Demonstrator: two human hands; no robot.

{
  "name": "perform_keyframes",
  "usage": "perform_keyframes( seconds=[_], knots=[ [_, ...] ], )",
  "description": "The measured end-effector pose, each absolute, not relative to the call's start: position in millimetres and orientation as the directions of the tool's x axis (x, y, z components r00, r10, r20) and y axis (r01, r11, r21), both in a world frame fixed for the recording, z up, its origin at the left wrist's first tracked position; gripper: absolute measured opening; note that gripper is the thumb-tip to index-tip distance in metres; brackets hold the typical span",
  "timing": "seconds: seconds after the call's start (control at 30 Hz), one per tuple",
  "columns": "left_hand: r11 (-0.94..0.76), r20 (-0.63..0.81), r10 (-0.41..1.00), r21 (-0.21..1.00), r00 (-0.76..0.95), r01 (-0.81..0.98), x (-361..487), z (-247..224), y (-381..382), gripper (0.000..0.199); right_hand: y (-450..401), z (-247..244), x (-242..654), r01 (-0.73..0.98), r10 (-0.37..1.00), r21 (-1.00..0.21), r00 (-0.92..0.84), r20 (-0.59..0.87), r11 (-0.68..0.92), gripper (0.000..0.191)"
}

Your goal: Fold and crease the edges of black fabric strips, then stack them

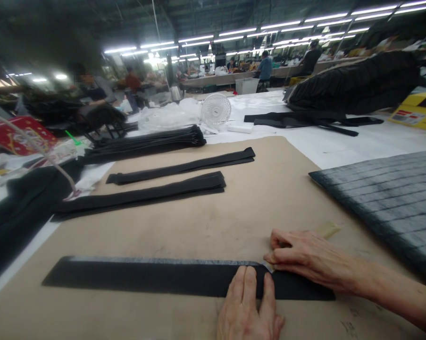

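Observation:
A long black fabric strip (145, 278) lies flat across the brown paper in front of me, with a thin grey band (163, 260) along its far edge. My left hand (250, 302) presses on the strip right of its middle, fingers laid flat and slightly apart. Just beyond and to the right, my right hand (301, 255) is closed in a pinch at the far edge, on the band's lifted pale end (269, 267). Behind the right hand a yellowish translucent piece (329, 230) sticks out; whether it joins the band is hidden.
Two smaller bundles of black strips, the nearer bundle (145, 193) and the farther bundle (184, 166), lie on the brown paper (262, 189). A thick black stack (149, 143) sits behind them. Grey striped padded material (382, 198) is at right, a small fan (215, 109) farther back.

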State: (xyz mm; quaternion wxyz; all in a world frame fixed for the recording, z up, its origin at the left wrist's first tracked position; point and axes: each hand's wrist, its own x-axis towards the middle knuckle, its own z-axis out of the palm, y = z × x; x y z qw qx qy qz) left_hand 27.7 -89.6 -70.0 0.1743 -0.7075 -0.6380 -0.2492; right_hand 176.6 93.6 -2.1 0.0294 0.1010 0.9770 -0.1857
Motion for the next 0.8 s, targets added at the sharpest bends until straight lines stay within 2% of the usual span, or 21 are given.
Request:
perform_keyframes(
  seconds=[0.2,0.37,0.8],
  knots=[
    [-0.168,0.539,0.837,0.086,0.096,0.982,19.8,-70.9,-95.5,0.044,88.6,-2.4,167.5,0.174,0.167,-0.328,-0.985,-0.050,0.929,0.037],
    [-0.072,0.541,0.841,0.069,0.024,0.995,11.4,-67.7,-102.6,0.049,85.8,-4.9,157.5,0.166,0.155,-0.326,-0.986,-0.060,0.931,0.034],
    [-0.018,0.565,0.825,0.039,-0.008,0.999,-3.6,-69.6,-113.9,0.054,75.2,-4.5,127.8,0.147,0.134,-0.338,-0.989,-0.062,0.930,0.027]
  ],
)
